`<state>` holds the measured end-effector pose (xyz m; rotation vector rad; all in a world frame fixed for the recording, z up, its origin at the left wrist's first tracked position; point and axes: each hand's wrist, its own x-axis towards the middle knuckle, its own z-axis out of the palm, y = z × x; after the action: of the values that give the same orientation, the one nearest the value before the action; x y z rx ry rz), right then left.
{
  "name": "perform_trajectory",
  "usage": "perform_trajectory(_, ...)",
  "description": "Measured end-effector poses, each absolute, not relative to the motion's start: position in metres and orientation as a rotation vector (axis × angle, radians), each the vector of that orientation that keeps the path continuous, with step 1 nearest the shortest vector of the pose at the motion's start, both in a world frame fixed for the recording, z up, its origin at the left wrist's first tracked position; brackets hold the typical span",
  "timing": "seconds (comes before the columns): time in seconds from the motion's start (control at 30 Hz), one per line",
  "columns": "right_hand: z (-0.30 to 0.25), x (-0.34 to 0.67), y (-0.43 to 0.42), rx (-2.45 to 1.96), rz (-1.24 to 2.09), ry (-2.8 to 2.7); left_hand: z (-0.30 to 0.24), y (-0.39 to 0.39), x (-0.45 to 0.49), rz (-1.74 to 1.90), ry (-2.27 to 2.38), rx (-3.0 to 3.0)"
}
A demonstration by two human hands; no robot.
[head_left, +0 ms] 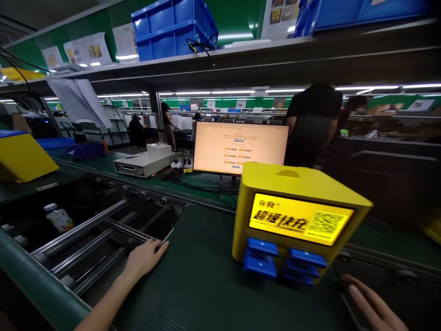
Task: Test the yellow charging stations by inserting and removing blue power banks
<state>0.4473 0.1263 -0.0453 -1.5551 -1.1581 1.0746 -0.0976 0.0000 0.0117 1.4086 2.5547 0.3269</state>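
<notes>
1. Yellow charging cabinet (296,216) stands upright on the dark green bench (206,285), between the two hands and slightly right of centre, in front of a lit monitor (240,148).
2. Left hand (146,258) lies palm down on the bench at the edge of a roller track (103,234), well apart from the cabinet; its fingers (161,247) are stretched out and close together, holding nothing.
3. Right hand (370,303) rests low at the lower right, near the cabinet's base but not touching it; its fingers are extended and loosely together, empty.
4. Blue power banks (282,262) stick out of slots along the cabinet's lower front.
5. Handling advice, as a judgement: the cabinet looks boxy and top-heavy, so both hands should grip opposite sides low down, keeping clear of the protruding blue units.
6. Writing: the cabinet's glowing front panel (299,219) shows bold Chinese characters and a QR code; the monitor text is too small to read.
7. A small white-capped bottle (58,217) sits in the track area at left.
</notes>
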Motion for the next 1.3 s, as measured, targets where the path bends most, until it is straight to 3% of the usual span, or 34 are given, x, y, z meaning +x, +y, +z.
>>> perform_trajectory(0.17,-0.033,0.440,0.146,-1.307,0.938,-0.700,0.002,0.015,-0.020,0.375,2.272,1.540)
perform_trajectory(0.3,-0.036,0.470,0.142,-1.343,0.899,-0.602,-0.011,0.023,0.024,0.662,1.974,1.389)
perform_trajectory(0.4,-0.044,0.484,0.139,-1.357,0.883,-0.646,-0.019,0.027,0.054,0.723,1.870,1.343)
perform_trajectory(0.53,-0.052,0.471,0.144,-1.365,0.854,-0.873,-0.017,0.040,0.102,0.704,1.880,1.709)
perform_trajectory(0.73,-0.048,0.439,0.152,-1.313,0.810,-1.064,-0.013,0.088,0.173,1.218,1.534,1.661)
perform_trajectory(0.83,-0.047,0.433,0.150,-1.299,0.803,-1.092,-0.018,0.102,0.184,1.383,1.543,1.517)
perform_trajectory(1.03,-0.046,0.428,0.148,-1.290,0.817,-1.114,-0.018,0.100,0.171,1.252,1.637,1.606)
perform_trajectory(1.3,-0.043,0.431,0.145,-1.349,0.848,-1.068,0.008,0.108,0.191,1.621,1.477,1.438)
